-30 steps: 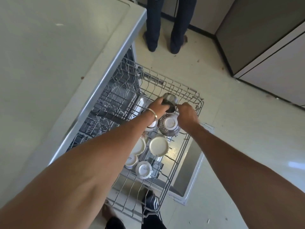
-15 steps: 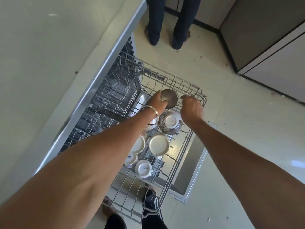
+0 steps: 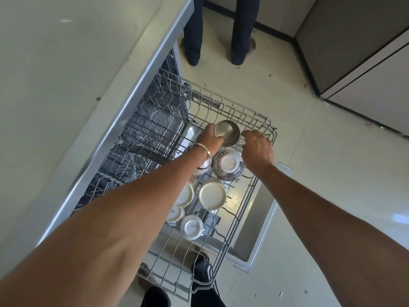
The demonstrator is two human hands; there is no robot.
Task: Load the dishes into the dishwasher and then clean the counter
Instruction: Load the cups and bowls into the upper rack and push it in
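Observation:
The dishwasher's upper wire rack (image 3: pixel 256 120) is pulled out over the open door (image 3: pixel 263 238). My left hand (image 3: pixel 209 139) grips a small steel bowl (image 3: pixel 228 134), bottom up, at the rack's far end. My right hand (image 3: pixel 257 149) hovers just right of that bowl, fingers loosely curled near the rack's rim, holding nothing. A patterned bowl (image 3: pixel 228 165) sits upside down right behind the steel one. Closer to me are a white bowl (image 3: pixel 212 194), a second white bowl (image 3: pixel 184 194) and inverted cups (image 3: pixel 191 227).
A pale counter (image 3: pixel 66 85) runs along the left above the dishwasher. A person's legs in dark trousers (image 3: pixel 239 29) stand on the floor beyond the rack. Grey cabinets (image 3: pixel 354 52) line the right. My feet (image 3: pixel 202 269) show under the rack.
The steel bowl was turned from tilted to bottom-up and lowered at the rack's far end. My right hand let go of it and drew back to the right.

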